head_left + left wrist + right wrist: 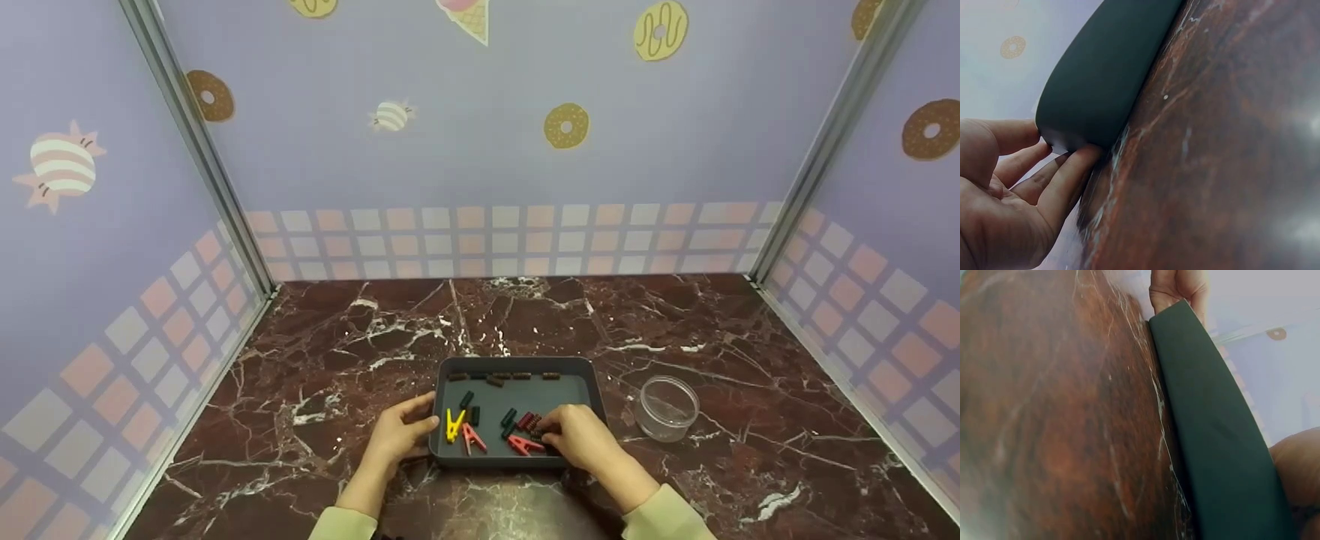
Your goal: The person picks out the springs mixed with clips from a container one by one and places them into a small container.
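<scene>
A dark grey tray (517,462) stands on the marbled table, its outer wall filling much of both wrist views. At its left end my left hand (401,429) holds the tray, thumb near the rim and fingers low on the wall (1089,84). My right hand (581,435) reaches over the right side, fingers bent down among brown ribbed cylinders (534,422) and a red clip (526,445). Whether its fingertips pinch a piece is hidden. Another red clip (472,439) and a yellow clip (454,425) lie at the tray's left, near black ribbed cylinders (475,416).
Several brown ribbed cylinders (521,376) lie along the tray's far wall. To the right of the tray a round clear container (667,409) stands on the table (337,330). Patterned panels (465,165) enclose the back and both sides.
</scene>
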`<action>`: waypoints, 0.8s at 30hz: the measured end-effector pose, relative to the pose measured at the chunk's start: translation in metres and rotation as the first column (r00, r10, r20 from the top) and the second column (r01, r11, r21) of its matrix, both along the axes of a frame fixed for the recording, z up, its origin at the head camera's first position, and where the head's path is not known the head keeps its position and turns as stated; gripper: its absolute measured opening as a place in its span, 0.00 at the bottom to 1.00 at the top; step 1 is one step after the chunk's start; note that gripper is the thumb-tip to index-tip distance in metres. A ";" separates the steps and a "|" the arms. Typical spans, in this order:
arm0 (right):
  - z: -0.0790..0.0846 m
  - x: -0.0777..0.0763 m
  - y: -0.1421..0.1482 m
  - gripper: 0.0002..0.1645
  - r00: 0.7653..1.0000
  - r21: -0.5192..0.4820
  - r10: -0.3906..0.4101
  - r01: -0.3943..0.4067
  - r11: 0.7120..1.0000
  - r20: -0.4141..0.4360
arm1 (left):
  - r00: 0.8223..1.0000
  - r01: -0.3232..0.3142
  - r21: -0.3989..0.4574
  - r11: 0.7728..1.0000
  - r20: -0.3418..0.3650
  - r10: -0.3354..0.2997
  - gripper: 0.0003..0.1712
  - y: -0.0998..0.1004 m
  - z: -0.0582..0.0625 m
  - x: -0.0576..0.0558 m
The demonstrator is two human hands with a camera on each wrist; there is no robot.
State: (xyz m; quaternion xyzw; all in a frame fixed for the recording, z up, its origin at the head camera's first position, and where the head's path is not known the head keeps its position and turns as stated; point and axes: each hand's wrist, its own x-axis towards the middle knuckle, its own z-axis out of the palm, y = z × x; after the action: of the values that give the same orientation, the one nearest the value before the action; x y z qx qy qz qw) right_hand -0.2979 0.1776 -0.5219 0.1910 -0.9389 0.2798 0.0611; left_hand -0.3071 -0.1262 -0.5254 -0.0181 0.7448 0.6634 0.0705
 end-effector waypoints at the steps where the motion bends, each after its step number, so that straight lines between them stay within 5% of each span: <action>1: 0.000 0.000 0.000 0.07 1.000 0.003 0.007 -0.007 1.000 -0.002 | 1.000 -0.002 -0.002 1.000 -0.002 0.002 0.30 0.000 0.000 0.000; 24: 0.001 -0.001 0.003 0.09 0.995 -0.060 0.048 -0.043 0.997 0.084 | 1.000 -0.008 -0.040 0.999 -0.022 0.007 0.30 0.000 0.001 0.000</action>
State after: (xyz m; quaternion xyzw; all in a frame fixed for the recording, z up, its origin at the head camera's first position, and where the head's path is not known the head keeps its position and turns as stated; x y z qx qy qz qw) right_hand -0.2988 0.1803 -0.5210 0.1982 -0.9276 0.3162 0.0199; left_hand -0.3073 -0.1261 -0.5243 -0.0152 0.7586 0.6487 0.0594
